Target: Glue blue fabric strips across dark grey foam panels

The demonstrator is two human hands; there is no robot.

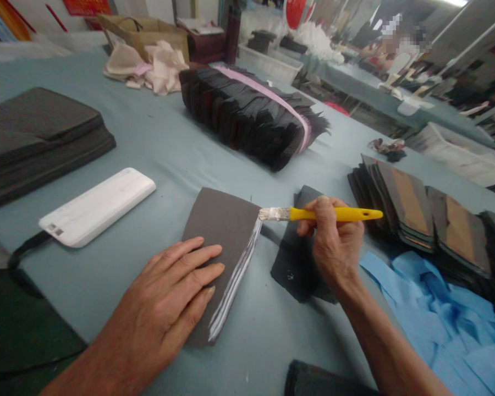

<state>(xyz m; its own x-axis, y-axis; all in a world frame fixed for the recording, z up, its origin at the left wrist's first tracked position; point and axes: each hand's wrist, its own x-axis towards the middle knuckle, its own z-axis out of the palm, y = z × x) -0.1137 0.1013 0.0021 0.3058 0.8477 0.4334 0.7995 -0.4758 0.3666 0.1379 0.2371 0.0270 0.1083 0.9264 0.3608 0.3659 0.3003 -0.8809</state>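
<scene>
A stack of dark grey sheets [226, 217] lies on the blue-grey table, its right edge fanned and streaked white. My left hand [177, 291] rests flat on the stack's left part, fingers stretched out. In my right hand [334, 236] is a paintbrush [336, 214] with a yellow handle, gripped between thumb and fingers. Its pale, whitened bristles touch the stack's upper right corner. Beneath my right hand lies a dark folded piece of material [291, 264], partly covered by the hand and forearm.
A white power bank-like device [99, 206] with a black strap lies at left, near a dark stack [37, 132]. Behind is a black bundle [247, 115] tied with a pink band. Dark bundles [412, 203] and blue strips [433, 313] lie right. A person [391, 49] is in the background.
</scene>
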